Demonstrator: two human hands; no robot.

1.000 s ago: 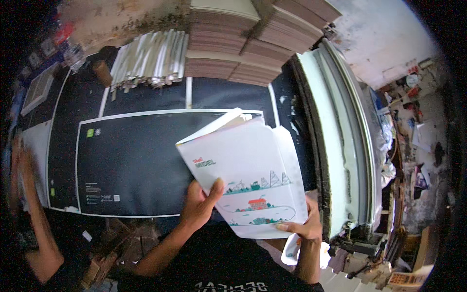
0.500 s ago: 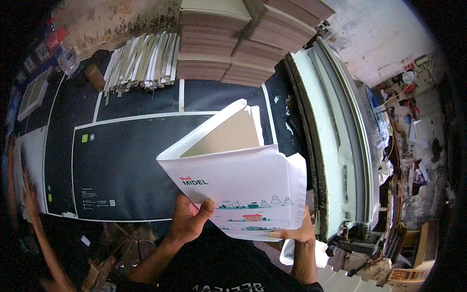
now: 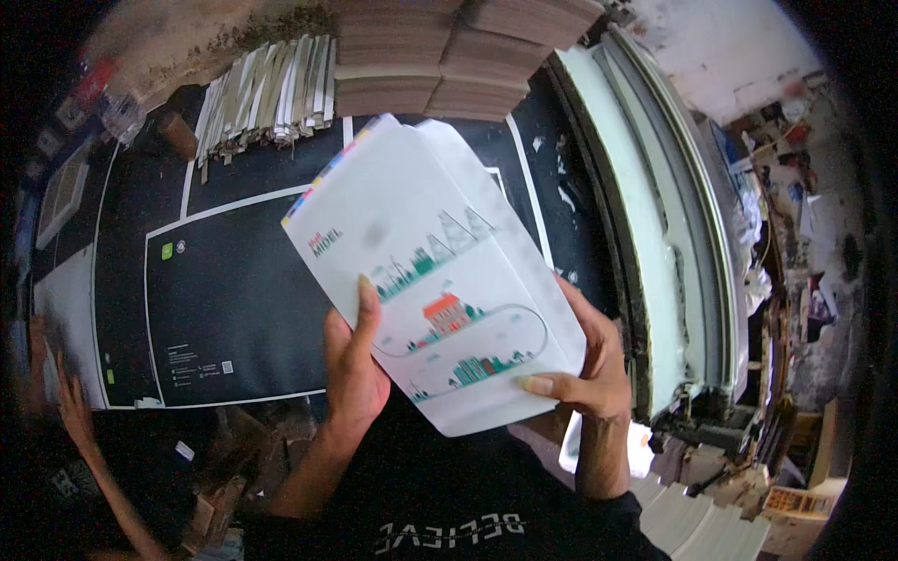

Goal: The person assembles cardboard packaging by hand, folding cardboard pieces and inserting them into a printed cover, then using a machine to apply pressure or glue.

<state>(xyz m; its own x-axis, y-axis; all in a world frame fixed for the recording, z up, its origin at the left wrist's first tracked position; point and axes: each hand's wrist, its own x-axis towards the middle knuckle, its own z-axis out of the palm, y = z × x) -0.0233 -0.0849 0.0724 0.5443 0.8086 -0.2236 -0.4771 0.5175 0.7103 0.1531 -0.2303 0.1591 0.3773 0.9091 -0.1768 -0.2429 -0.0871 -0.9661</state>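
Note:
A white printed cover (image 3: 440,271), with green and orange drawings and a strip of colour patches along its upper left edge, tilts in front of me above the dark table (image 3: 253,299). My left hand (image 3: 360,355) grips its left edge, thumb on the printed face. On the lower right edge my right hand (image 3: 594,365) holds it, thumb in front and fingers behind. The cover's inner side is turned away from view.
Tall stacks of brown-grey board (image 3: 393,70) stand at the far side beside a pile of cut strips (image 3: 267,98). A long pale machine (image 3: 636,252) runs along the right. At the left, another person's hand (image 3: 75,402) rests near a pale sheet (image 3: 61,313).
The cover has turned so its printed face looks up at me, and the grey board inside no longer shows. Both hands have risen a little with it. The other person's hand has shifted slightly.

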